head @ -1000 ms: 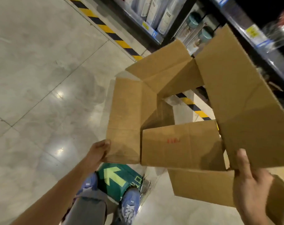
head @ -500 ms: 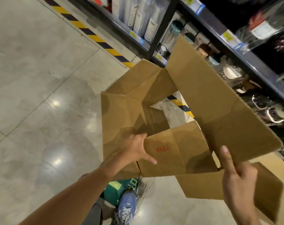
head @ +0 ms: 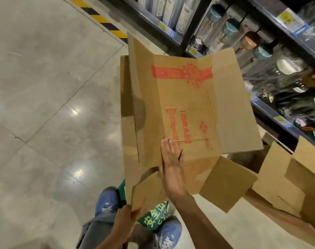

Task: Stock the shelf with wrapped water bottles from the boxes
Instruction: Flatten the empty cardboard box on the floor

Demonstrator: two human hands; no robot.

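At six o'clock the left hand [head: 128, 215] pinches a bottom flap of the empty box [head: 185, 112], steadying it. Just beyond, the right hand [head: 171, 157] lies spread and flat on the printed panel, apparently pressing the carton flat for disposal. At four o'clock another opened box [head: 286, 178] sits on the floor. Wrapped water bottles [head: 182, 13] stand on the shelf [head: 171, 35] at twelve to two o'clock.

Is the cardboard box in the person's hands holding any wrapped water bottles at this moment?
No: the cardboard box is pressed flat, its flaps splayed, with the right hand lying open on its printed panel and the left hand gripping a lower flap.
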